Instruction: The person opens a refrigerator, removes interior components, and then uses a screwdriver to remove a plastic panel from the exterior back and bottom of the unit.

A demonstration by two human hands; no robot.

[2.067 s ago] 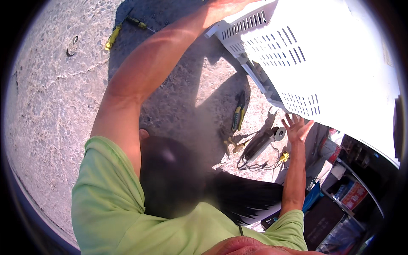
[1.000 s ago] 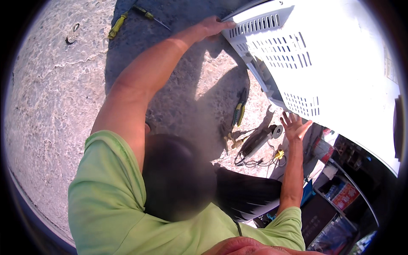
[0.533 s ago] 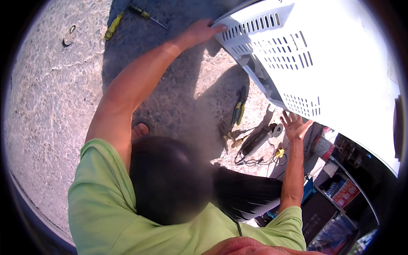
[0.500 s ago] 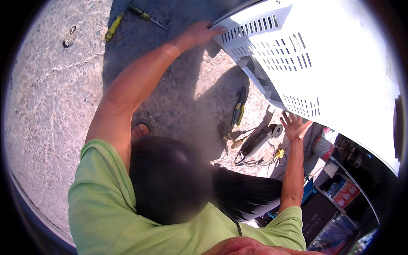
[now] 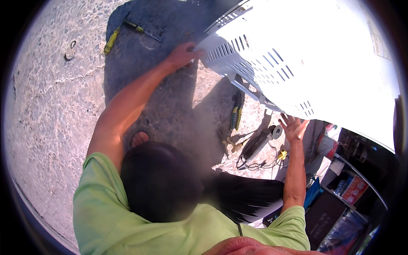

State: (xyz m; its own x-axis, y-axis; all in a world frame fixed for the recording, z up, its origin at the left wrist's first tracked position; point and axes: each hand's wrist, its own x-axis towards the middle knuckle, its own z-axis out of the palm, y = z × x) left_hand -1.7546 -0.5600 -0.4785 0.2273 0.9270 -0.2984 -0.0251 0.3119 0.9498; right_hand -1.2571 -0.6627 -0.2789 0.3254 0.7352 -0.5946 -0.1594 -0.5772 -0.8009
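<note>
A big white metal casing [image 5: 335, 63] with rows of vent slots fills the upper right, its sunlit face tilted. At its left corner my left hand [image 5: 183, 56] is closed on the edge, thumb and fingers around the sheet metal. Below the casing's near edge is my right hand [image 5: 293, 128], fingers spread and stretched out, the tips against or just under that edge. I cannot tell how much weight it bears. A folded metal flange [image 5: 250, 90] shows along the underside between the hands.
Two yellow-handled screwdrivers [image 5: 111, 41] lie on the rough concrete [image 5: 51, 106] at upper left, near a small ring [image 5: 70, 51]. Pliers [image 5: 236, 114], a corded angle grinder [image 5: 261, 142] and a yellow plug [image 5: 282, 155] lie beneath the casing. Shelving with boxes [image 5: 355, 190] stands at right.
The casing's left corner has come left and nearer to me, with my left hand on it. More of the underside flange shows. My right hand has hardly moved.
</note>
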